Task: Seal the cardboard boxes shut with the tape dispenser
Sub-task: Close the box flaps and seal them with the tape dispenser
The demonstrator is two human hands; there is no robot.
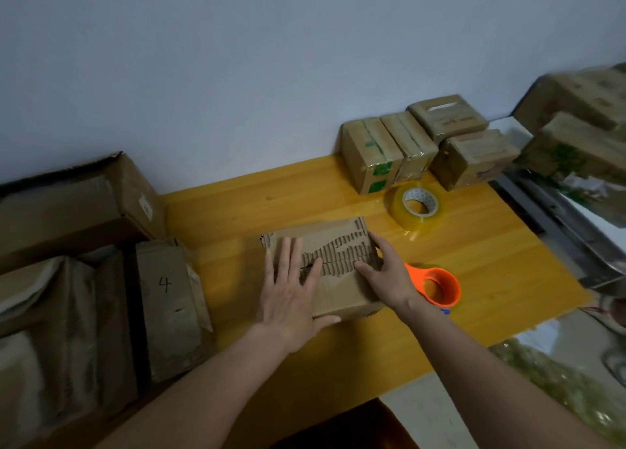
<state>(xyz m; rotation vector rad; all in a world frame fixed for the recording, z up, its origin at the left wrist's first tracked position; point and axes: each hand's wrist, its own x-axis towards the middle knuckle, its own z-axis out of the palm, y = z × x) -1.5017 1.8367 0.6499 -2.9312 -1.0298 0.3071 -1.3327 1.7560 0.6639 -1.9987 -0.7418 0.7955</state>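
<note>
Cardboard, worn and peeled to its ribs on top — that is the small brown box [325,265] I have in front of me on the yellow wooden bench [474,265]. Its flaps are folded down, and I see no fresh tape over the seam, so I judge this one not yet sealed. My left hand [291,296] lies flat on the lid, fingers straight and spread, pressing the flaps down and gripping nothing. My right hand [382,272] rests on the box's right end, fingers loosely bent over the top edge, steadying it; it holds no tool.

The orange plastic tape dispenser [437,287] lies on the bench just beside my right wrist, untouched, on the right of the box. A roll of clear yellowish packing tape [420,208] sits farther back, near a cluster of small brown cartons wrapped in tape [423,143] by the wall — those look finished. To my left stand larger worn cardboard boxes [81,265], one marked with a 4; whether they need sealing I cannot tell.
</note>
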